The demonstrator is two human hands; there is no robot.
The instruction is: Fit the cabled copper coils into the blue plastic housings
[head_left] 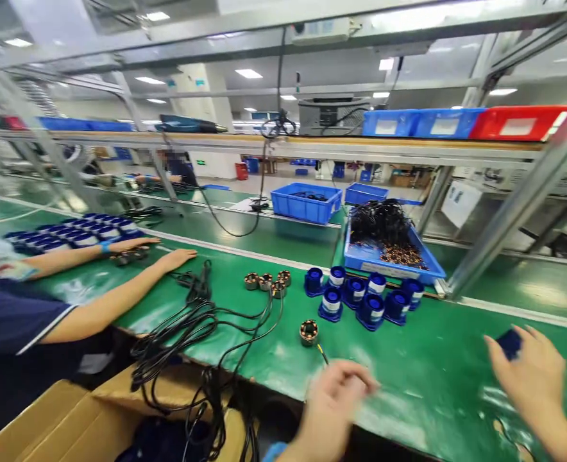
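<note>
My right hand has its fingers around a dark blue plastic housing, held low over the green bench at the right; the palm hides part of it. My left hand, smeared by motion, hovers at the bench's front edge with its fingers bent. Just beyond it sits a copper-wound motor stator, whose thin lead runs toward that hand. Whether the fingers touch the lead is unclear. Farther back stand several blue plastic housings with white labels, and to their left several more stators trailing black cables.
Black cables spill over the bench edge above an open cardboard box. At left, a co-worker's arms reach over the bench near rows of blue parts. A blue tray and slanted metal post stand behind.
</note>
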